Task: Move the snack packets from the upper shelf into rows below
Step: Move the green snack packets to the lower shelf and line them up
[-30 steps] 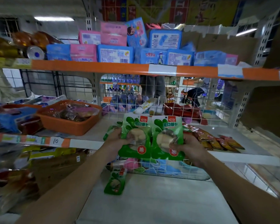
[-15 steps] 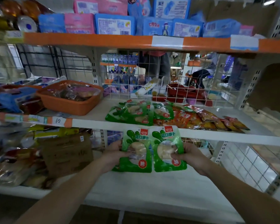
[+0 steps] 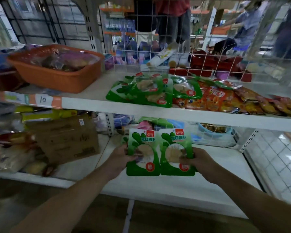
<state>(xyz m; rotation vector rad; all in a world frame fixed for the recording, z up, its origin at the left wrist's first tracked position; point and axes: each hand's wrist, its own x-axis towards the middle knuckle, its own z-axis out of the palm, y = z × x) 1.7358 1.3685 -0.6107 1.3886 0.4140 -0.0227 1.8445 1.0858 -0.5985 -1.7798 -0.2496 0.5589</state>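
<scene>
My left hand (image 3: 120, 158) grips one green snack packet (image 3: 142, 152) by its left edge. My right hand (image 3: 197, 161) grips a second green packet (image 3: 175, 153) by its right edge. Both packets stand upright side by side above the white lower shelf (image 3: 158, 184). On the upper shelf (image 3: 94, 84) lies a loose pile of the same green packets (image 3: 141, 91), with red and orange snack packets (image 3: 225, 98) to its right.
An orange tub (image 3: 57, 78) of wrapped goods sits at the left of the upper shelf. On the lower shelf a cardboard box (image 3: 64, 138) and bagged goods (image 3: 10, 152) stand at left. A wire basket (image 3: 213, 137) sits behind the packets. People stand beyond the wire mesh.
Both hands have carried the two green packets down from the upper shelf's height to below it, over the lower shelf. The view has tilted downward.
</scene>
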